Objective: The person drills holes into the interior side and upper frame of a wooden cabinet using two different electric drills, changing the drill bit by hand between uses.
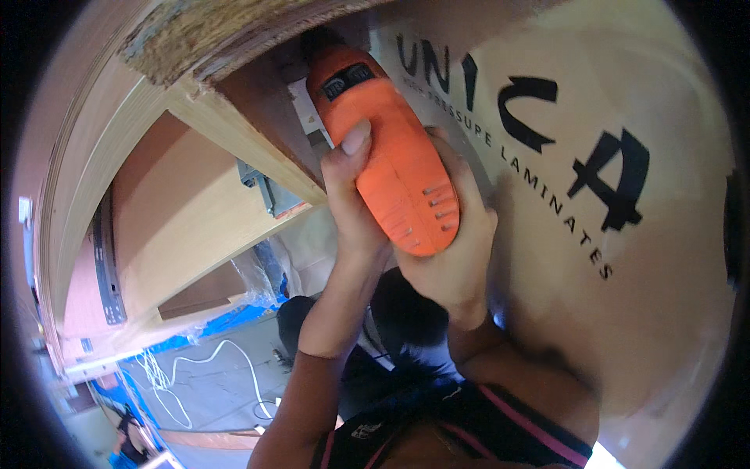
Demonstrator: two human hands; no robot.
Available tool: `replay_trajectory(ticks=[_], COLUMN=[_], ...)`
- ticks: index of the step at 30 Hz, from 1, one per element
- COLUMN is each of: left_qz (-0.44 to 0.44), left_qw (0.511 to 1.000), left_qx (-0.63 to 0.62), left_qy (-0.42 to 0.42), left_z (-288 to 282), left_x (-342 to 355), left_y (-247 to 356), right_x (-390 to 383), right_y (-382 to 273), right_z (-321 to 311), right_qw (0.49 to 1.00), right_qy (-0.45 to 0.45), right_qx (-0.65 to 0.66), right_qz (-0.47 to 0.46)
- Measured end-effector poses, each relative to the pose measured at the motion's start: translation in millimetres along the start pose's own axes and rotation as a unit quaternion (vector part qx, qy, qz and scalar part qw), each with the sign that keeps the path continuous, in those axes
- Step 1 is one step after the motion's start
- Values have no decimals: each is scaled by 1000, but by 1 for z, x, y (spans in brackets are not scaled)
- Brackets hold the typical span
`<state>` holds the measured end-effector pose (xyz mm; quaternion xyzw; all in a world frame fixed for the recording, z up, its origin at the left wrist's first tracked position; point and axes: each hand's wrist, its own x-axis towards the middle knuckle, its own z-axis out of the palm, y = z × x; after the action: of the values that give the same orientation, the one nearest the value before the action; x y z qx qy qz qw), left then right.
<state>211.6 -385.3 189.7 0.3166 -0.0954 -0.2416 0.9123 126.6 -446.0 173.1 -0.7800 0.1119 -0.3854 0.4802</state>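
Observation:
Both my hands are wrapped round an orange power drill (383, 148) with vent slots at its rear end. My left hand (351, 191) grips its left side, the thumb lying along the housing. From the right and rear, my right hand (457, 262) clasps the body, its fingers partly hidden behind it. The dark front end of the drill (322, 45) points up into a shadowed corner below a rough wooden edge (187, 39). Its tip and whatever it touches are hidden there. A whitish piece (307, 109) shows just left of the drill.
A large tan printed laminate panel (562, 297) stands close on the right. To the left is a wooden cabinet frame (250, 129) with a metal drawer slide (108, 266) and a grey metal bracket (266, 191). A white cable (211, 359) lies on the grey floor covering (226, 399).

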Motion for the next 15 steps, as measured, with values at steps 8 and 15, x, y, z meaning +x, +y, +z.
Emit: replay_trajectory(ticks=[8, 15], left_qz=[-10, -18], left_qw=[1000, 1000], left_qx=[-11, 5], left_qy=[-14, -7], left_z=[-19, -11], left_x=[3, -1], left_y=[1, 4], right_x=[0, 2], right_y=[4, -6], right_z=[10, 7], right_qw=[999, 999], right_qy=[-4, 4], right_qx=[39, 37], right_qz=[-19, -6])
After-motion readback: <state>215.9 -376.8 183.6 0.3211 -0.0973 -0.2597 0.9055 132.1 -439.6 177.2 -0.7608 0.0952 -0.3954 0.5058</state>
